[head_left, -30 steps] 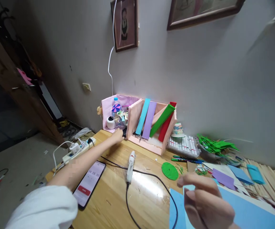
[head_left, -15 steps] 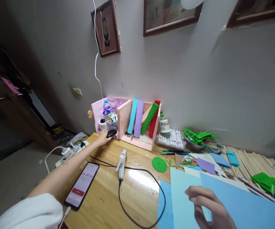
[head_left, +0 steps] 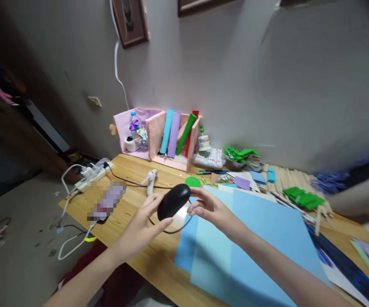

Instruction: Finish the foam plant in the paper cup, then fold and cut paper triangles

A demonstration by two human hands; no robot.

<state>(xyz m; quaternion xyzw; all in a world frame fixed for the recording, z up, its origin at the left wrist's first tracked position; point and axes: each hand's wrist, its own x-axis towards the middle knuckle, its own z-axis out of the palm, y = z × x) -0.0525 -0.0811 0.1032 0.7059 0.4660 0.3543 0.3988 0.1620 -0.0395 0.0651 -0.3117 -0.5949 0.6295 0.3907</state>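
A black oval object (head_left: 173, 200) is held up above the wooden table (head_left: 139, 200), between both hands. My left hand (head_left: 142, 226) cups it from below, thumb and fingers curled round its lower end. My right hand (head_left: 210, 207) pinches its upper right end with the fingertips. Under my right forearm lie light blue paper sheets (head_left: 251, 238). A white glue gun (head_left: 150, 181) with a black cord lies just beyond the hands.
A pink organizer box (head_left: 158, 134) with coloured foam rolls stands at the wall. A phone (head_left: 107, 202) and a power strip (head_left: 91, 175) lie at the left edge. Green scraps (head_left: 301, 197), markers and sticks clutter the right side.
My left hand pulled back from the pink box carrying the black object toward me. My right hand left the blue paper and took hold of the object's other end. The view shifted right.
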